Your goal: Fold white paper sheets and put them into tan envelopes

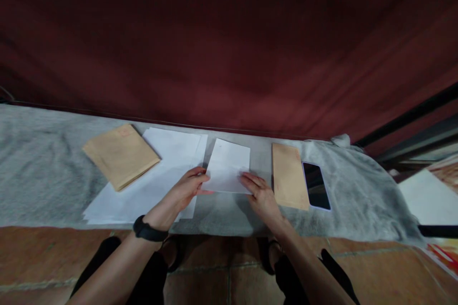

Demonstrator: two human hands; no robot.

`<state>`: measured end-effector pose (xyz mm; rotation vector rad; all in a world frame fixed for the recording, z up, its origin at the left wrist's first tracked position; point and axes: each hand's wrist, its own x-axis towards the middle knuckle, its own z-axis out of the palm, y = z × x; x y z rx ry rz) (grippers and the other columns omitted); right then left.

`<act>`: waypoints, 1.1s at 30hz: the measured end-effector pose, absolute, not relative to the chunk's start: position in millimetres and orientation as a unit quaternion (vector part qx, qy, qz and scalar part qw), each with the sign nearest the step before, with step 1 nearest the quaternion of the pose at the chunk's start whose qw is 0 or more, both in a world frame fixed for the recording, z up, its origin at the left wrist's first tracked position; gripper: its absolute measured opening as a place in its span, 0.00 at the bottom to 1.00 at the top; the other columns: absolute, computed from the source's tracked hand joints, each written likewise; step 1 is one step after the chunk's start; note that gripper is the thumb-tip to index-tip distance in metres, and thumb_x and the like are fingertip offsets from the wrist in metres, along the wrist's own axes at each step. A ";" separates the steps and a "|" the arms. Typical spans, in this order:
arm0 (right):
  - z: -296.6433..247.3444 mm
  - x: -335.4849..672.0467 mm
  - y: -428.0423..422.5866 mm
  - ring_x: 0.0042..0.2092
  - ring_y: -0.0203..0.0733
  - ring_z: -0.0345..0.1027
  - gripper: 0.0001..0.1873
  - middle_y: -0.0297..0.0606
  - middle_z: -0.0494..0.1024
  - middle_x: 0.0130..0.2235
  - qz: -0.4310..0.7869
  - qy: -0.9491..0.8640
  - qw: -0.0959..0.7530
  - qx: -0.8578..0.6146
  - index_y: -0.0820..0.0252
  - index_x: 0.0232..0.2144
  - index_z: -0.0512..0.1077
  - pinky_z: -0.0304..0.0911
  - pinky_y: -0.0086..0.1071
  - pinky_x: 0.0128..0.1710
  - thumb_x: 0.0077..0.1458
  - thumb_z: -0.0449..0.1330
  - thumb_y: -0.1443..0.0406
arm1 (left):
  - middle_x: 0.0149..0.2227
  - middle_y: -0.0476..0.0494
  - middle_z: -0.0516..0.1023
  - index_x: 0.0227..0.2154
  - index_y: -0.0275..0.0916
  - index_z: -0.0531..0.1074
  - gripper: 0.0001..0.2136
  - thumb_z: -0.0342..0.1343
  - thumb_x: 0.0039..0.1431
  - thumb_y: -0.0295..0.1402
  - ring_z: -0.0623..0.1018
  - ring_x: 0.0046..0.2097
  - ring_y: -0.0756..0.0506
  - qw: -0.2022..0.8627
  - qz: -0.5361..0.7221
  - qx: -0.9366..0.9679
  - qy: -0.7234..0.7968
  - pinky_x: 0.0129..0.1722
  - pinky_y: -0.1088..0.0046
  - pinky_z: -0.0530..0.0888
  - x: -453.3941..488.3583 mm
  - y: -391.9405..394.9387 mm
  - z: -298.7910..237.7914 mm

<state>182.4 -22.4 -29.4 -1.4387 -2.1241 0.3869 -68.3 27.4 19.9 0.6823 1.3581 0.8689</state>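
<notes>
A folded sheet of white paper lies in front of me, its near edge slightly raised off the grey cloth. My left hand is closed on its left edge, thumb on top and the fingers partly under it. At the lower right corner, my right hand grips the same paper, with its fingers resting on the upper face; its thumb is hidden. Just left of my left hand are large white sheets, loosely stacked. To the right of my right hand lies a single brown envelope.
A stack of brown envelopes overlaps the white sheets on the left. Beyond the single envelope is a phone with a dark screen. Grey cloth covers the narrow surface, and a dark red panel rises behind it.
</notes>
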 end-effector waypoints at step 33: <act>-27.0 173.5 -13.4 0.39 0.44 0.77 0.16 0.38 0.81 0.36 0.220 -0.618 0.268 -0.705 0.56 0.51 0.69 0.64 0.30 0.36 0.66 0.51 0.57 | 0.18 0.54 0.61 0.18 0.42 0.63 0.15 0.51 0.55 0.44 0.63 0.24 0.50 0.379 0.238 0.648 0.615 0.25 0.74 0.57 -63.0 49.1 -21.5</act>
